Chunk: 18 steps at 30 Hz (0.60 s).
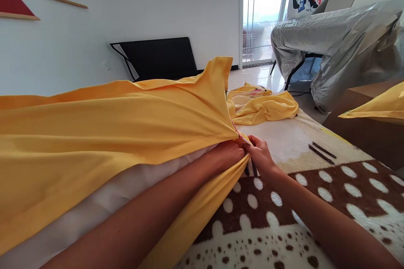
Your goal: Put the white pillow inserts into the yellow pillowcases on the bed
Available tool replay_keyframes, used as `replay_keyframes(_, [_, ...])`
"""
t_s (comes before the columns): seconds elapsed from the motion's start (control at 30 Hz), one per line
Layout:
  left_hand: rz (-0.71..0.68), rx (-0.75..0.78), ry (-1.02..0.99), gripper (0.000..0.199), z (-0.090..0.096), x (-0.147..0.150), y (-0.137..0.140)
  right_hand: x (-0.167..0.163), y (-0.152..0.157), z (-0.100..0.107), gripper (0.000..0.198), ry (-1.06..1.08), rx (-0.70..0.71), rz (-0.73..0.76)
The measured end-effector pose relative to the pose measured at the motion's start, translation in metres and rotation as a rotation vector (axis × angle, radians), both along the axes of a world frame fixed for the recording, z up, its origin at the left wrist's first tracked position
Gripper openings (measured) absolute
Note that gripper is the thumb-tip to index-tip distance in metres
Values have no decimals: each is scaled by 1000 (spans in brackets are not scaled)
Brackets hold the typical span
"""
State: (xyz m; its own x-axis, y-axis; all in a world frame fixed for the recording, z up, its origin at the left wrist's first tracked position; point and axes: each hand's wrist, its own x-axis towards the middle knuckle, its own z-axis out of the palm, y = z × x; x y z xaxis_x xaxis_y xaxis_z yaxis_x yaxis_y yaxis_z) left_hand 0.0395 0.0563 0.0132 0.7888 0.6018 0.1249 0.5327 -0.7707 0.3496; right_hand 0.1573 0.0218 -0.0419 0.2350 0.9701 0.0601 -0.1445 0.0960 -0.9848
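Yellow cotton-looking fabric everywhere in this one. The big yellow cover (110,126) stretches from the left edge across to the middle, pulled taut and bunching to a point right where both hands meet. There's a white pillow or insert (104,201) showing under its lower edge, so the cover sits over and around it.

The left hand (229,153) is partly tucked into the opening, between the yellow top layer and a yellow strip running down below the forearm; fingers look closed on the gathered edge, though most of them are hidden by cloth. The right hand (260,155) is just beside it, touching it, fingertips pinched together on the same corner, where a bit of pinkish trim pokes out. So the fabric fans out up and to the left from the grip, and the grip sits at its narrow end.

Counting stuff: two hands, one cover being held, one white insert. One more crumpled yellow piece (261,105) lies further back on the rug, apart from the hands, and another yellow corner (378,107) sits on a brown box at right. So three yellow pieces total. One cream and brown spotted rug (299,201) under everything. One black panel (158,56) leans on the wall, one silver-covered piece of furniture (341,38) by the window.
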Motion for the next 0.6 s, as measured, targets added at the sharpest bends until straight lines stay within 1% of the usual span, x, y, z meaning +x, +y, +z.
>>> replay_keyframes(0.07, [49,-13,10,19,0,3,0,-2,-1,5,24,155,-6,-17])
replay_keyframes(0.13, [101,-22,-9,23,0,5,0,-2,-1,10,26,243,-27,-27])
replay_keyframes(0.2, [120,-39,-44,24,-1,7,2,0,0,13,28,267,-50,-26])
replay_keyframes(0.27, [86,-62,-81,23,-1,8,6,2,1,14,31,245,-61,-24])
replay_keyframes(0.33, [42,-87,-118,21,-3,9,10,6,2,14,33,155,-58,-10])
replay_keyframes(0.4, [45,-115,-144,18,-6,9,15,13,2,12,33,-29,-58,14])
replay_keyframes(0.5, [150,-152,-173,19,-11,8,22,22,3,12,24,-336,-63,73])
replay_keyframes(0.53, [184,-160,-182,21,-12,7,23,25,3,11,21,-404,-64,95])
replay_keyframes(0.6, [208,-178,-190,25,-14,5,25,27,3,12,19,-467,-58,126])
